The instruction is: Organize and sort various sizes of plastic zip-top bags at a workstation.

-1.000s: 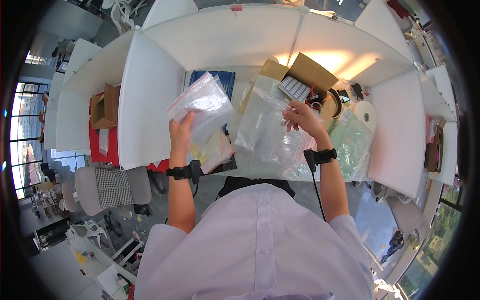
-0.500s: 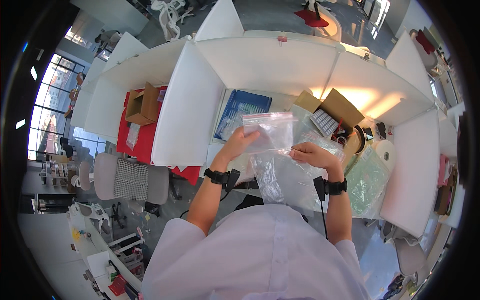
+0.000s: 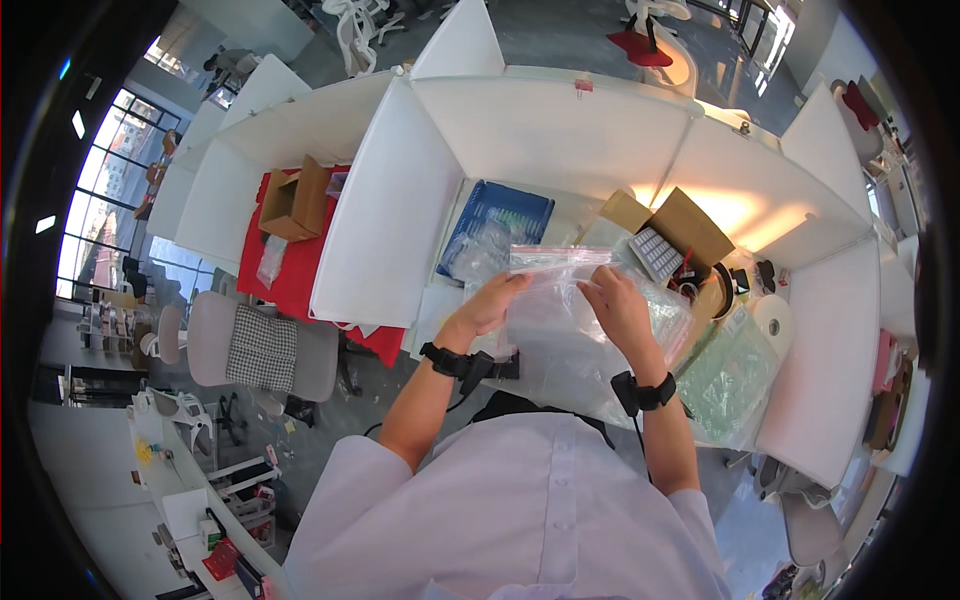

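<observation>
A clear zip-top bag (image 3: 548, 275) with a reddish strip along its top hangs spread between my hands over the desk's front part. My left hand (image 3: 490, 304) pinches its left side between thumb and fingers. On the right, the bent fingers of my right hand (image 3: 617, 307) are closed on the bag just under the strip. Below and behind it lie larger clear plastic bags (image 3: 565, 370), whose outlines run together with it. Whether the zip-top bag holds anything cannot be made out.
A blue tray (image 3: 525, 205) with clear plastic on it lies at the back left. Toward the right are an open cardboard box (image 3: 692, 228) with a white keypad-like piece, a white roll (image 3: 773, 322) and a green plastic-wrapped pack (image 3: 728, 378). White partitions (image 3: 390, 190) enclose the desk.
My right hand has moved up from the bag's lower edge to near its top strip. The bag is spread wider and hangs lower. The whole view has shifted slightly.
</observation>
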